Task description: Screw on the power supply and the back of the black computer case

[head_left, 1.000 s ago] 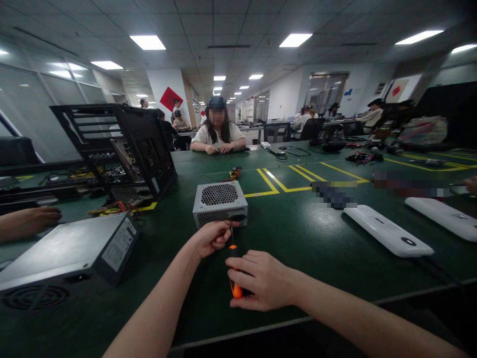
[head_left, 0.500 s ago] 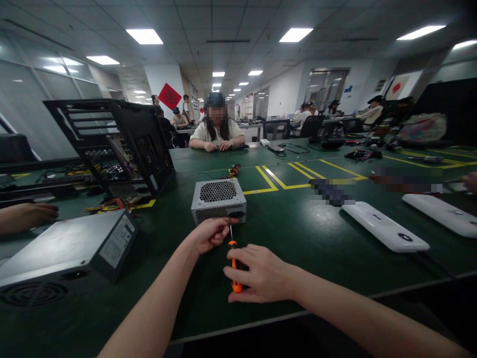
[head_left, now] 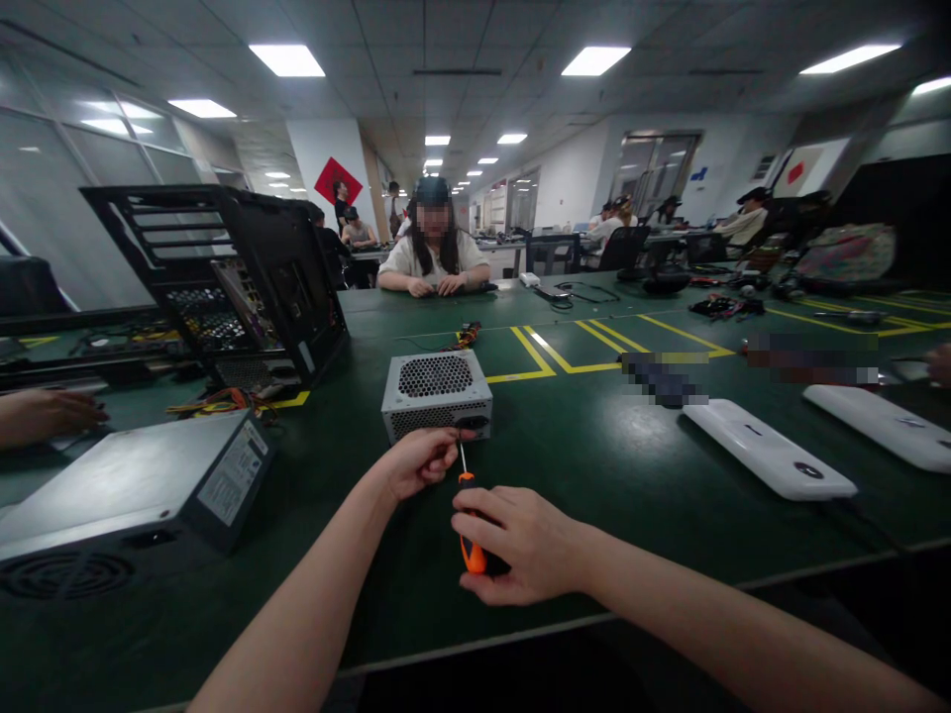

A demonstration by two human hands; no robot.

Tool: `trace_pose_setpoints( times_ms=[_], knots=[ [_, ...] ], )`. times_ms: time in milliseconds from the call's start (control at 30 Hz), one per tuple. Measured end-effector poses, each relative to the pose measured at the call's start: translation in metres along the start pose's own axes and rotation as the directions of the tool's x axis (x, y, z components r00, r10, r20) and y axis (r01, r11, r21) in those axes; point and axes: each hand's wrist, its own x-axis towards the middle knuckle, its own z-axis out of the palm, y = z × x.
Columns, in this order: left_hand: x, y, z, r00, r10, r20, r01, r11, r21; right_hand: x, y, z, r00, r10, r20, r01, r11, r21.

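Note:
A screwdriver (head_left: 474, 557) with an orange and black handle is in my right hand (head_left: 520, 545), the fingers wrapped round the handle. Its thin metal shaft points away from me, up to the fingers of my left hand (head_left: 420, 463). That hand is closed, with its forefinger stretched along the front of a grey power supply unit (head_left: 437, 378), just below the black socket. Whatever the left fingers pinch by the shaft's tip is too small to make out. The unit lies with its honeycomb fan grille facing up; colored cables (head_left: 468, 335) come out behind it.
To the left lies a larger grey power supply (head_left: 149, 485), with a black computer case (head_left: 245, 287) behind it. Another person's hand (head_left: 52, 416) is at the left edge. White oblong devices (head_left: 765, 451) lie at right. A person (head_left: 435, 248) sits opposite.
The screwdriver's handle has turned a little in my right hand, whose fingers have shifted slightly. My left hand stays at the front of the power supply.

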Motion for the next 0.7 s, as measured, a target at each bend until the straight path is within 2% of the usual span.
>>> trace_pose_setpoints(
  times_ms=[100,167,533,633,700],
  knots=[
    [-0.0007,0.0002,0.0007,1.000,0.009,-0.007,-0.009,1.000,0.006,0.0013,-0.0004,-0.0024,0.999,-0.025,0.043,0.027,0.999,-0.044],
    [-0.0013,0.0003,0.0009,1.000,0.012,-0.012,-0.011,1.000,0.011,0.0020,0.0000,-0.0023,0.999,-0.031,0.032,0.033,0.997,-0.064],
    [-0.0032,0.0027,0.0028,0.999,0.030,-0.041,-0.027,0.997,0.070,0.0003,0.0012,0.0057,0.989,0.028,-0.148,-0.035,0.999,-0.041],
    [-0.0030,0.0024,0.0055,0.995,0.058,-0.082,-0.038,0.972,0.230,-0.0017,0.0019,0.0044,0.983,0.037,-0.181,-0.048,0.997,-0.055],
    [-0.0039,0.0019,0.0087,0.973,0.174,-0.149,-0.081,0.868,0.489,-0.0031,0.0026,0.0011,0.984,0.036,-0.172,-0.055,0.993,-0.104]
  ],
)
